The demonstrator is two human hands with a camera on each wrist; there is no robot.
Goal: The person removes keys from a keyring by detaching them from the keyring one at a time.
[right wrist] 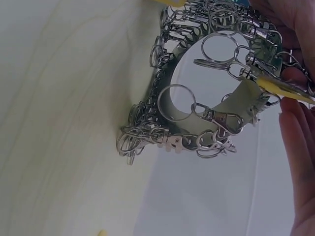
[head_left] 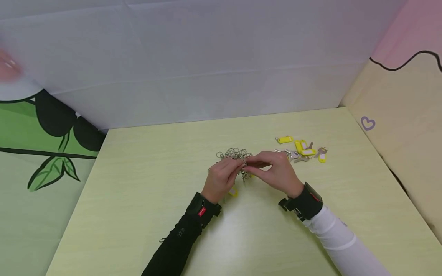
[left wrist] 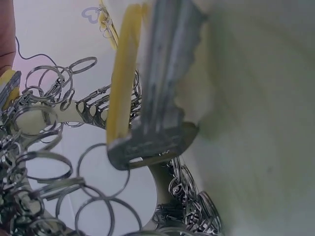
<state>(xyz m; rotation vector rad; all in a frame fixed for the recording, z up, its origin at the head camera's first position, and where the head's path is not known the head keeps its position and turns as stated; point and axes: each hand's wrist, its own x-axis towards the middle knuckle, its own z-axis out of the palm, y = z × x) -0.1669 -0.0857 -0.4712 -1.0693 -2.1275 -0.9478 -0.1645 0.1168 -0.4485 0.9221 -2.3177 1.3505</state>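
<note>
A dense cluster of metal split rings with swivel clasps (head_left: 235,153) is in front of both hands. In the right wrist view the swivel clasps (right wrist: 142,132) hang around a pale round holder (right wrist: 170,98). My left hand (head_left: 221,176) pinches at the near side of the cluster; what lies under its fingertips is mostly hidden. Facing it, my right hand (head_left: 276,172) pinches a key with a yellow tag (right wrist: 278,88) beside a clasp. Another key (left wrist: 162,83) with a yellow tag (left wrist: 123,78) hangs close to the left wrist camera.
Several loose keys (head_left: 302,159) and yellow key tags (head_left: 307,152) lie on the pale table (head_left: 145,172), at the far right. A white cloth wall (head_left: 207,96) stands behind it, and a printed panel (head_left: 397,134) rises along the right edge.
</note>
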